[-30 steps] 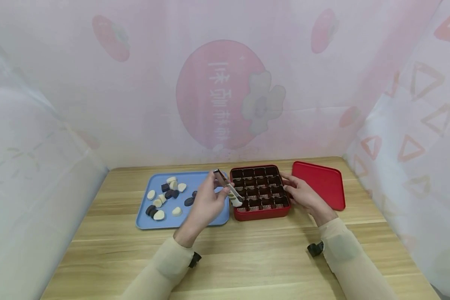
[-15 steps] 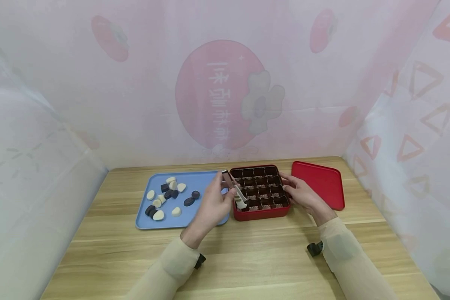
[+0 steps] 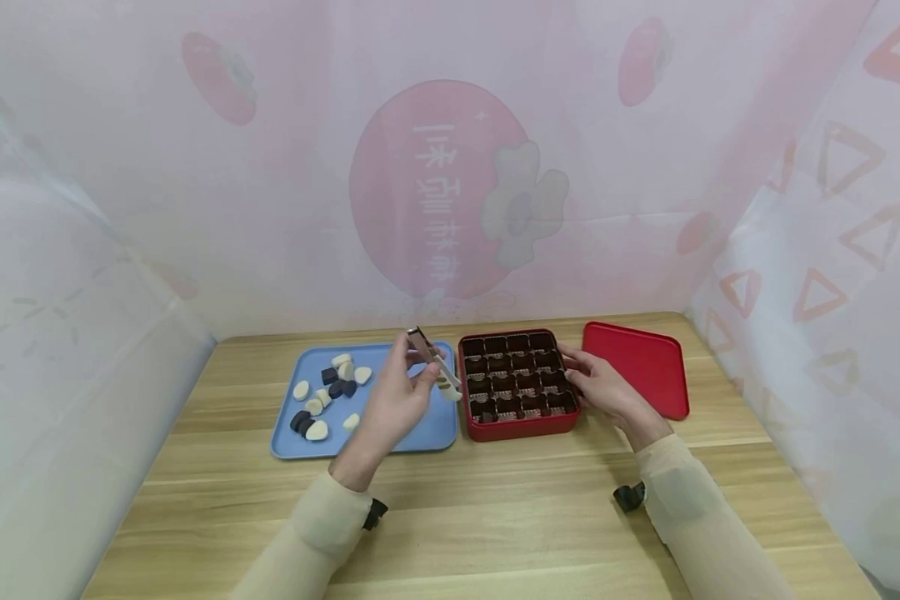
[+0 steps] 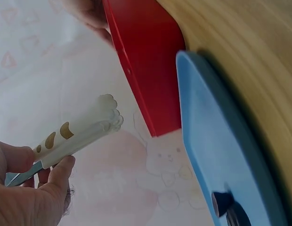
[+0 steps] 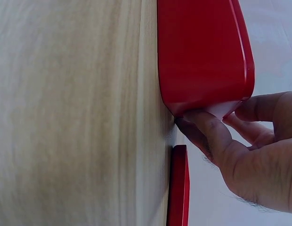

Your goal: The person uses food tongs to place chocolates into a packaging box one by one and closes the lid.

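My left hand (image 3: 390,404) pinches a pair of metal tongs (image 3: 437,360) with pale, paw-shaped tips. The tips are over the right side of the blue tray (image 3: 438,429), beside the red box (image 3: 525,430). In the left wrist view nothing shows between the tips of the tongs. White and dark chocolates (image 3: 317,431) lie scattered on the tray; my left hand hides part of it. Dark brown compartments fill the box, and a dark piece (image 3: 484,415) shows in the front-left one. My right hand (image 3: 607,393) holds the box's right side, thumb and fingers at its corner (image 5: 209,101).
A red lid (image 3: 637,367) lies flat on the wooden table (image 3: 510,517), right of the box. Behind the table hangs a pale pink printed curtain (image 3: 292,192), with more curtain at both sides.
My left hand with the tongs first moved right over the box's front-left compartment, then back left over the tray. A dark piece now shows there. My right hand stays on the box.
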Demonstrator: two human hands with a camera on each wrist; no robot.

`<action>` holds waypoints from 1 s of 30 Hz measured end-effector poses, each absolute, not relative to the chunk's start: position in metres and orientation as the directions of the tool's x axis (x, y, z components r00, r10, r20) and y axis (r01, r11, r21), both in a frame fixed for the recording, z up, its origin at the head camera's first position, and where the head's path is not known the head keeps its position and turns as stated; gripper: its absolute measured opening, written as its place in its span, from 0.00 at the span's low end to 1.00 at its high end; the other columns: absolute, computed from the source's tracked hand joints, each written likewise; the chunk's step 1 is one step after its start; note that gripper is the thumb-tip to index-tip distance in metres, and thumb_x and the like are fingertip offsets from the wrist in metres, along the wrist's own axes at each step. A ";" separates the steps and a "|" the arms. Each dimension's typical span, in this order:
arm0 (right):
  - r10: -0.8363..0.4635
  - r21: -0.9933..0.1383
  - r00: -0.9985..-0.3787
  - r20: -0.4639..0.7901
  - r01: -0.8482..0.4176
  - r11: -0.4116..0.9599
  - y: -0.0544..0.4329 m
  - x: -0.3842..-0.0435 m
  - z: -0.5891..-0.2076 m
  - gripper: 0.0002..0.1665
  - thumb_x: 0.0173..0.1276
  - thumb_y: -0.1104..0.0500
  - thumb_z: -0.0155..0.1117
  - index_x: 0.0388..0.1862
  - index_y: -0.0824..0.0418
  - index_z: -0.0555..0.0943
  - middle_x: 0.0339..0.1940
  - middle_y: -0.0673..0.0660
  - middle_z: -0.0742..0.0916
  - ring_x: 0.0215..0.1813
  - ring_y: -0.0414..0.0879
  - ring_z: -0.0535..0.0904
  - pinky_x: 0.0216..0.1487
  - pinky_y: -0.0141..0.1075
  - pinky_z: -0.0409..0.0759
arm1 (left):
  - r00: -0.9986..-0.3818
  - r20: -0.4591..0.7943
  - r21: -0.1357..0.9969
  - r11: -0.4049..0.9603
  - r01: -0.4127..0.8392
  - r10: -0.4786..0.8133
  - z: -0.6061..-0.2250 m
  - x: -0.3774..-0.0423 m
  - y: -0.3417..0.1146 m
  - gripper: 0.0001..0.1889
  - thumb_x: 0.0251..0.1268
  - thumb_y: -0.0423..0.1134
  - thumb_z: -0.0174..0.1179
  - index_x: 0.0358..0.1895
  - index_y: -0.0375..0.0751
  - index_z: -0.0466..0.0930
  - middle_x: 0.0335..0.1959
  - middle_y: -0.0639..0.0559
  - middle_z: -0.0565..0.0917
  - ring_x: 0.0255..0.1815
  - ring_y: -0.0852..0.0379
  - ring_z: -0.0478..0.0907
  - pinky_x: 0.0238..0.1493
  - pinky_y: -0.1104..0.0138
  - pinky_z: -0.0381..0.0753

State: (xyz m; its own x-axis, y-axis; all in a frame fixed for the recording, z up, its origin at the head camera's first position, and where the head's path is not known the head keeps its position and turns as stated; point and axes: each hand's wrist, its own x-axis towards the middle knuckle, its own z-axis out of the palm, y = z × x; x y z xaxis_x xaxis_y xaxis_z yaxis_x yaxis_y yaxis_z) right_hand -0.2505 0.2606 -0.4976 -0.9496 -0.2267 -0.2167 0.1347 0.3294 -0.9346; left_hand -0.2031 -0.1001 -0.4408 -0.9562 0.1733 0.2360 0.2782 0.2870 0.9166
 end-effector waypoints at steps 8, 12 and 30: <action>-0.231 -0.938 -0.950 -0.212 0.131 0.320 0.260 -0.251 -0.498 0.39 0.97 0.68 0.46 1.00 0.60 0.55 0.94 0.78 0.68 0.75 0.60 0.85 0.52 0.28 0.92 | -0.955 0.270 0.897 0.328 0.296 0.122 -0.443 -0.209 -0.129 0.08 0.93 0.26 0.57 0.60 0.36 0.69 0.72 0.33 0.81 0.80 0.33 0.85 0.78 0.44 0.93; -0.235 -0.938 -0.948 -0.214 0.133 0.320 0.260 -0.251 -0.499 0.39 0.97 0.68 0.46 1.00 0.60 0.54 0.94 0.78 0.68 0.79 0.65 0.83 0.56 0.30 0.93 | -0.958 0.268 0.892 0.351 0.285 0.098 -0.444 -0.211 -0.140 0.07 0.94 0.27 0.56 0.62 0.34 0.69 0.73 0.32 0.81 0.81 0.32 0.84 0.80 0.41 0.92; -0.229 -0.934 -0.949 -0.215 0.131 0.333 0.260 -0.250 -0.499 0.39 0.97 0.66 0.47 1.00 0.59 0.54 0.94 0.78 0.67 0.76 0.61 0.84 0.52 0.29 0.91 | -0.963 0.268 0.845 0.479 0.237 0.003 -0.469 -0.230 -0.162 0.14 0.93 0.25 0.55 0.72 0.30 0.71 0.69 0.33 0.82 0.77 0.33 0.86 0.75 0.50 0.96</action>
